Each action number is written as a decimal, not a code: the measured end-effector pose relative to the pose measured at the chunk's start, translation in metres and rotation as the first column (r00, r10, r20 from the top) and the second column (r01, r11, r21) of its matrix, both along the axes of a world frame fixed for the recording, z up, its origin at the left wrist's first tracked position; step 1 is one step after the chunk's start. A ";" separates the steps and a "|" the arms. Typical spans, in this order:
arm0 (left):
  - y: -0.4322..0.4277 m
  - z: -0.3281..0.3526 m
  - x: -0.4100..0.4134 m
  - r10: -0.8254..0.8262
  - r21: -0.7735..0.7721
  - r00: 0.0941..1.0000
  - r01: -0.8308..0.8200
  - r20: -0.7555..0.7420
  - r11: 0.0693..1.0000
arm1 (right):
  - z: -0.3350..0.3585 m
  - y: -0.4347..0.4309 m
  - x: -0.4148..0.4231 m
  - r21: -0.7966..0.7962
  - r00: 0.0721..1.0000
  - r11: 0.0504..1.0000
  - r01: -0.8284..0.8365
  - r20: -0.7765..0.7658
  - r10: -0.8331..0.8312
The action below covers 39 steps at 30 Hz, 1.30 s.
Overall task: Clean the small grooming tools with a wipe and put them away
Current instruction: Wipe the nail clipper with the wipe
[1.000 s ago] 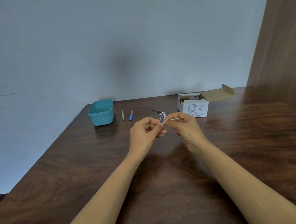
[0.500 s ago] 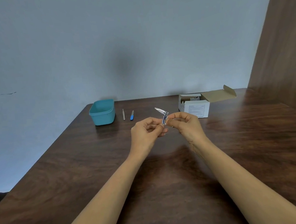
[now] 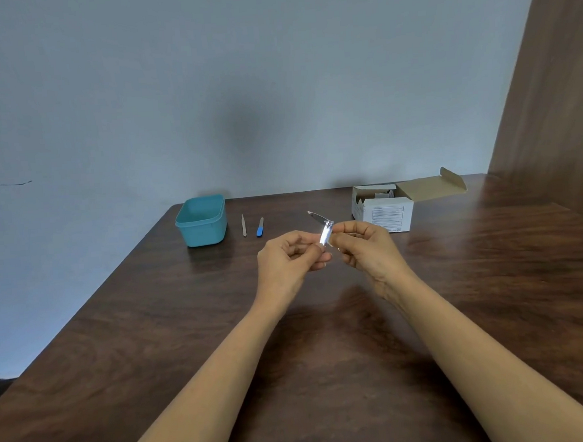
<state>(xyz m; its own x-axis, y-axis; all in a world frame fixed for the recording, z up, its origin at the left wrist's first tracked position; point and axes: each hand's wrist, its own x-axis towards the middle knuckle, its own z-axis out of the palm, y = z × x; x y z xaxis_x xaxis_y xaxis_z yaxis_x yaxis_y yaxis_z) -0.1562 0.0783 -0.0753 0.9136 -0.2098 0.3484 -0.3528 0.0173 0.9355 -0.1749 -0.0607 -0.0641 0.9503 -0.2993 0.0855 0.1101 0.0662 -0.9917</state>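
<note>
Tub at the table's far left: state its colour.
The tub is plain teal, with no pattern; the head view shows it best.

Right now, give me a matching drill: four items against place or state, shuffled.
Items
1. tub
2. box
3. clipper
4. file

States
a. pinched between left hand and right hand, lever swung out
b. white, flap open, right end of the row
c. blue, lying just right of the stick
d. teal, lidless, left end of the row

Pairs: 1-d, 2-b, 3-a, 4-c
</note>
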 end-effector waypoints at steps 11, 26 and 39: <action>-0.001 0.001 0.000 0.015 -0.002 0.999 -0.016 -0.030 1.000 | -0.004 -0.003 0.002 -0.064 1.000 0.998 0.013 0.027 -0.011; 0.000 0.001 -0.001 0.014 0.050 1.000 -0.014 0.000 0.999 | -0.007 -0.006 0.004 -0.241 0.984 0.960 0.145 0.134 -0.115; 0.000 0.001 0.001 0.027 0.030 0.999 -0.026 -0.022 0.999 | -0.007 -0.010 0.006 -0.221 0.981 0.963 0.152 0.156 -0.119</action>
